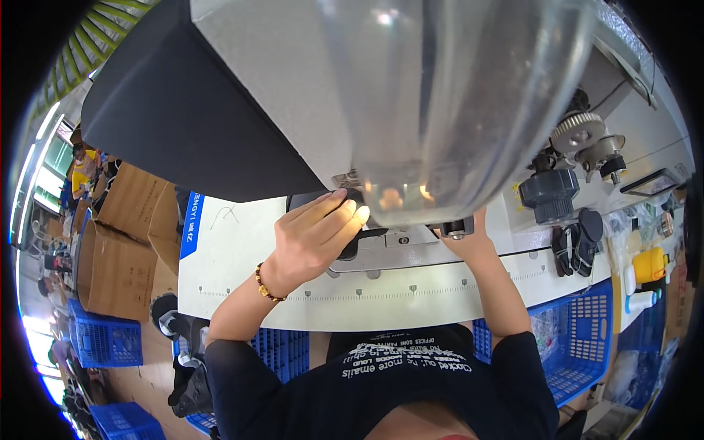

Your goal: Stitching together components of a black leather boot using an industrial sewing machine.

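Observation:
A sewing machine [271, 88], large and grey with a dark side cover, fills the upper middle, close to me. A clear plastic shield [455, 103] hangs at its front. My left hand [314, 238], with a beaded bracelet at the wrist, is closed on a black piece [350, 249] beside the lit sewing area. Its fingers are bent together, and part of the piece is hidden under them. On the other side of the lit area is my right hand [473, 238]. The machine head and shield hide most of its fingers, so what it touches cannot be made out.
The white worktable [315, 312] has a printed scale along its near edge. Small black strapped items [584, 242] lie at right, below a dark knob [548, 196]. Blue baskets [576, 345] stand below the table. Cardboard boxes [117, 271] are at left, with people farther off.

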`<move>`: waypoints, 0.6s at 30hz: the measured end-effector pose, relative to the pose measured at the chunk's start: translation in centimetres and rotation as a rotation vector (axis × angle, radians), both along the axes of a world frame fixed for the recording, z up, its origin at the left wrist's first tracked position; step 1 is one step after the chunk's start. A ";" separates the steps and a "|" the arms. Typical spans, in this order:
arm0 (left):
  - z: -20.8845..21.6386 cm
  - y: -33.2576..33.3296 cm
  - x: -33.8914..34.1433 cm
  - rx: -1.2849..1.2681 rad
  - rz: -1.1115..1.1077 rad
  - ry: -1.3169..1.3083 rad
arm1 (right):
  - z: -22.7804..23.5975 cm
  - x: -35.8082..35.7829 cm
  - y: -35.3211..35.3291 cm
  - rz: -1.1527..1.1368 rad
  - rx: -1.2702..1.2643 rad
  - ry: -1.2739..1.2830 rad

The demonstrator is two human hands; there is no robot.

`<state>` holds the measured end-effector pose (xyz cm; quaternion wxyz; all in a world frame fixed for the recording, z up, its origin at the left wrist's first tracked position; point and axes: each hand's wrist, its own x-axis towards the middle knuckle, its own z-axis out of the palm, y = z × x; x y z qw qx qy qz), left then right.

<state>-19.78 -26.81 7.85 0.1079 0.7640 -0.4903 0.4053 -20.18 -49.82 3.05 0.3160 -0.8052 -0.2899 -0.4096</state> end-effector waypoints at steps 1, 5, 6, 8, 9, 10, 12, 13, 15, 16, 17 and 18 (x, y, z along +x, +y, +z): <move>0.1 0.0 0.1 -0.003 0.006 -0.002 | 0.1 0.1 0.0 0.008 0.012 0.013; -0.1 -0.1 0.2 -0.009 0.013 0.013 | 0.1 0.2 0.1 0.010 0.045 0.021; -0.2 -0.1 0.1 -0.019 0.019 0.014 | 0.1 0.1 0.1 0.008 0.045 0.021; -0.3 0.0 0.3 -0.029 0.024 0.015 | 0.1 0.2 0.2 -0.024 0.029 0.053; -0.3 0.0 0.6 -0.045 0.018 0.023 | 0.2 0.3 0.2 -0.024 0.027 0.052; -0.4 0.0 0.9 -0.061 0.012 0.031 | 0.2 0.5 0.3 0.004 0.062 0.066; -0.6 -0.1 1.1 -0.061 0.012 0.034 | 0.2 0.9 0.4 0.031 0.096 0.077; -0.7 -0.1 1.3 -0.060 0.014 0.037 | 0.2 1.1 0.5 0.030 0.107 0.119; -0.9 0.1 0.9 -0.029 0.050 0.117 | -0.1 1.6 0.4 0.023 0.119 0.159; -1.0 0.2 0.6 0.003 0.086 0.198 | -0.9 2.0 0.2 0.048 0.188 0.243; -1.1 0.1 0.5 0.004 0.081 0.198 | -1.6 2.4 0.1 0.073 0.259 0.326; -1.1 0.1 0.4 0.004 0.100 0.197 | -2.1 2.8 0.2 0.072 0.259 0.325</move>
